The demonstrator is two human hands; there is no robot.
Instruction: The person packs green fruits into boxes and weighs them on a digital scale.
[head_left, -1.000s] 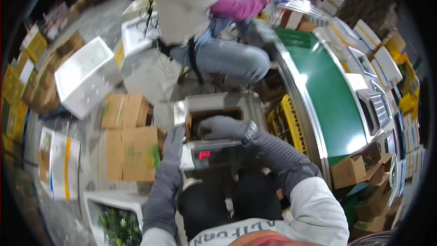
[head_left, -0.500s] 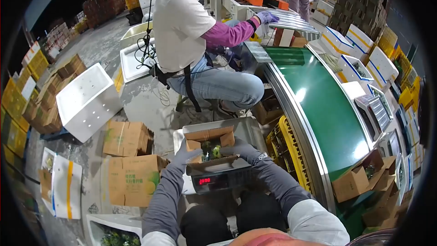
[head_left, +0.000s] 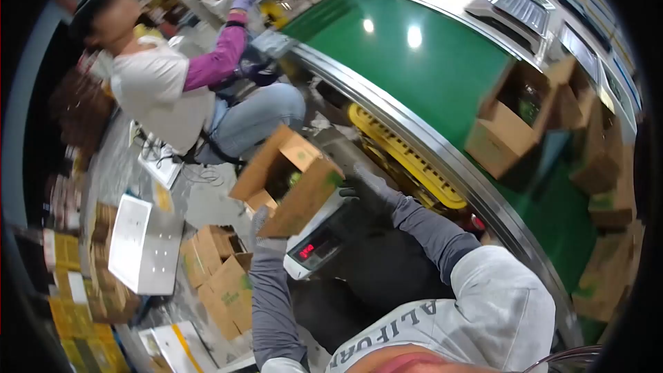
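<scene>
An open cardboard box (head_left: 304, 197) with green produce inside is tilted above the scale (head_left: 319, 243), whose red digits are blurred. My left hand (head_left: 262, 224), in a grey glove, grips the box's near left corner. My right hand (head_left: 369, 186), gloved too, is beside the box's right side with its fingers apart; a small gap seems to show between them. Part of the scale's platform is hidden by the box.
A green conveyor (head_left: 414, 55) with a metal edge runs along the right, carrying open boxes (head_left: 507, 121). A yellow crate (head_left: 407, 159) lies beside it. A co-worker (head_left: 155, 83) sits ahead on the left. A white foam box (head_left: 145, 245) and cartons (head_left: 224, 283) stand at left.
The box has been lifted off the scale and tilted, with my left hand still on it. My right hand's fingers have come away from its side. The view has turned right.
</scene>
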